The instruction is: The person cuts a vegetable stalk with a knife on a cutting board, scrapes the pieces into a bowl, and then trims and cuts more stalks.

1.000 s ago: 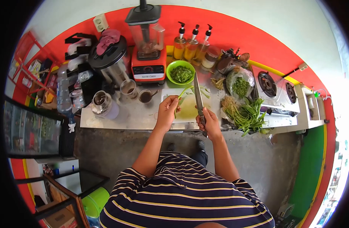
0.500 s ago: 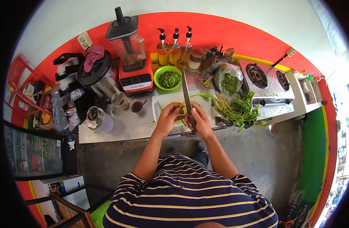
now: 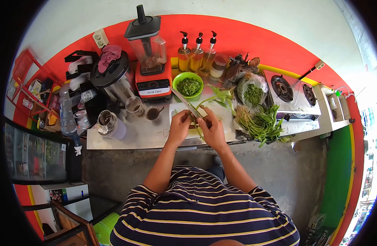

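Note:
My right hand (image 3: 213, 130) is closed round a kitchen knife (image 3: 185, 101), its blade slanting up and to the left. My left hand (image 3: 180, 126) is pinched on a green leafy stalk, close against the blade. The stalk's leaves (image 3: 222, 97) stretch out past my right fingers, and a thin end hangs below between the hands. Beneath both hands lies a white cutting board (image 3: 175, 110), partly covered by them. A bright green bowl (image 3: 201, 91) of chopped greens (image 3: 188, 86) stands just beyond the board. The knife's handle is mostly hidden in my right hand.
A heap of leafy greens (image 3: 264, 125) lies to the right, below a plastic bag of chopped greens (image 3: 253, 95). A gas stove (image 3: 295, 94) stands farther right. Behind are a red blender (image 3: 153, 84) and pump bottles (image 3: 196, 58); cups (image 3: 152, 113) sit to the left.
The knife has swung from nearly upright to slanting left, its tip now near the bowl's left side. The stalk's leaves have risen slightly. My view has shifted a little.

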Demonstrator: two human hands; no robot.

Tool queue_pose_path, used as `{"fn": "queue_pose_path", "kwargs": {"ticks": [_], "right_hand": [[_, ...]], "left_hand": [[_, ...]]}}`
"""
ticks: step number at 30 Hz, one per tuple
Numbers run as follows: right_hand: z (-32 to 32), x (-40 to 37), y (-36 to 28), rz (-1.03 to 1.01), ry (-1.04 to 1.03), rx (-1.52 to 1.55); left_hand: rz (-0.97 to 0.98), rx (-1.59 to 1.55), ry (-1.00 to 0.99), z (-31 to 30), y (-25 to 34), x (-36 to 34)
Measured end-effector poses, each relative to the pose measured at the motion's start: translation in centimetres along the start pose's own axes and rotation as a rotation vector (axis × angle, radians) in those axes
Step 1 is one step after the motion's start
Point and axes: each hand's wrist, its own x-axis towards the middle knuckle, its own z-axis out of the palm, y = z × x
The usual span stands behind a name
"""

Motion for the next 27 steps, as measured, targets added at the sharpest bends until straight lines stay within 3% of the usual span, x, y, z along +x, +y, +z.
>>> {"fn": "queue_pose_path", "kwargs": {"ticks": [6, 13, 16, 22, 24, 25, 27], "right_hand": [[-1.0, 0.4, 0.1, 0.046, -0.215, 0.184], [-0.6, 0.6, 1.2, 0.082, -0.217, 0.362], [-0.3, 0.6, 1.3, 0.072, -0.174, 0.414], [0.5, 0.7, 0.4, 0.038, -0.117, 0.081], [1.4, 0.9, 1.1, -0.001, 0.073, -0.016], [1.8, 1.2, 1.8, -0.002, 0.054, -0.012], [1.9, 2.4, 3.6, 0.052, 0.225, 0.160]], "left_hand": [[-0.033, 0.060, -0.006, 0.1, 0.4, -0.3], [-0.020, -0.048, -0.114, -0.8, -0.1, -0.2], [-0.027, -0.092, -0.104, -1.0, 0.1, -0.2], [-0.087, -0.008, 0.027, -1.2, 0.7, -0.8], [-0.111, 0.009, 0.040, -2.2, 0.9, -1.2], [-0.138, 0.031, 0.042, -2.7, 1.0, -1.5], [-0.113, 0.043, 0.111, -3.7, 1.3, -2.4]]}}
